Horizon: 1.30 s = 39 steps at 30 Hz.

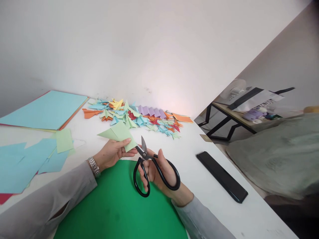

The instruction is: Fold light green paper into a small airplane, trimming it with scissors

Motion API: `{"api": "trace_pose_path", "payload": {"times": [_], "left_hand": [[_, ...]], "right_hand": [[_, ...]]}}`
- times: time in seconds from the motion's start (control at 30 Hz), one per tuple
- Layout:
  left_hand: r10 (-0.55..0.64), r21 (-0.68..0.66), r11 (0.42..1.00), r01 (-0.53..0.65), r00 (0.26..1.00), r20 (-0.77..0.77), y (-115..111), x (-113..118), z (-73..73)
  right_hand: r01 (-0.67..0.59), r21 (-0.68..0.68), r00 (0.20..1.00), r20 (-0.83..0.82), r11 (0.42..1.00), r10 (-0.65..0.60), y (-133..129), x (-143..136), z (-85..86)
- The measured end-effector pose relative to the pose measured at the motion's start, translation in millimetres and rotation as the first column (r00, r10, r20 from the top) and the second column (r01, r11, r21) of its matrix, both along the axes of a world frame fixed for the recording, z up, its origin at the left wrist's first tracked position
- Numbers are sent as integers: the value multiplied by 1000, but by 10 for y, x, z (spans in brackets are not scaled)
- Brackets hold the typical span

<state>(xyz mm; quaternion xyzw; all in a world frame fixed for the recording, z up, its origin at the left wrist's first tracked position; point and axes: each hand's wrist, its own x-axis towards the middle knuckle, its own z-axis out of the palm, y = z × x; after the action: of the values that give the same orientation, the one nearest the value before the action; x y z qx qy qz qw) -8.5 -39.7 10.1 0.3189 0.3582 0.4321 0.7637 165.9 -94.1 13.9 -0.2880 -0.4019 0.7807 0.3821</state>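
Observation:
A folded piece of light green paper (121,132) is pinched between the thumb and fingers of my left hand (113,152), its pointed end facing left. My right hand (159,172) grips black-handled scissors (144,153), with fingers through the loops. The scissor blades are spread apart, and the lower blade meets the lower right edge of the paper. Both hands are held above a green sheet (119,205) that lies at the front of the white table.
Many small folded paper pieces (129,114) in several colours lie along the wall. A stack of large coloured sheets (47,109) sits at the back left, with loose blue sheets (22,164) before it. A black oblong case (221,176) rests near the right table edge.

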Motion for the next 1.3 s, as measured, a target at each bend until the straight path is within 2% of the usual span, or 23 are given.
{"api": "trace_pose_path", "payload": {"times": [0.17,0.43,0.57,1.0,1.3], "left_hand": [[7,-2,1000,-7,1000,1,5,-25,15],[-135,48,990,135,991,-1,-60,15,-21],[-164,84,983,164,986,-4,-92,39,-33],[-96,145,985,89,995,36,-62,45,-65],[-48,100,994,46,999,15,-46,41,-51]], "right_hand": [[-17,2,1000,-1,1000,17,-13,9,24],[-35,6,999,4,999,35,-4,-9,21],[-21,-13,1000,8,1000,21,-5,-17,15],[-2,-16,1000,17,1000,2,13,-30,9],[10,-19,1000,7,1000,-10,26,13,38]]}}
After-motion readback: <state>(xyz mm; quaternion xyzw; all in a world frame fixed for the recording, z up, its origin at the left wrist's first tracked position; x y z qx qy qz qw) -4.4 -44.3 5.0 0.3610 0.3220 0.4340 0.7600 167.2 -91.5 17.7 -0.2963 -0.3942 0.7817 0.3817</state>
